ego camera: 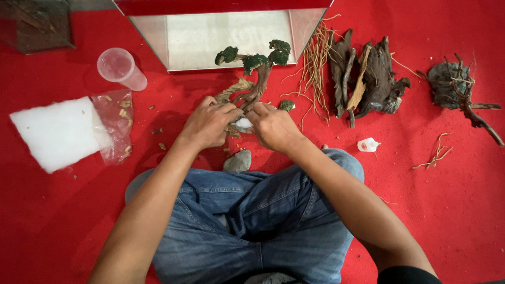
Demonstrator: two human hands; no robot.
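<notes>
A small driftwood tree [258, 74] with green moss tufts stands on the red carpet in front of my crossed legs. My left hand [208, 123] and my right hand [273, 127] meet at its base, both pressing on a small white wad [243, 123] held against the wood. A grey stone [238, 161] lies just below my hands. A loose green moss tuft [287, 105] sits right of the trunk.
A glass tank with a red rim [223, 21] stands behind the tree. Driftwood pieces [366, 79], thin roots [315, 71] and a mossy root lump [453, 85] lie right. A plastic cup [119, 67], white filter pad [57, 130], plastic bag [116, 124] lie left. Small white bottle [368, 145].
</notes>
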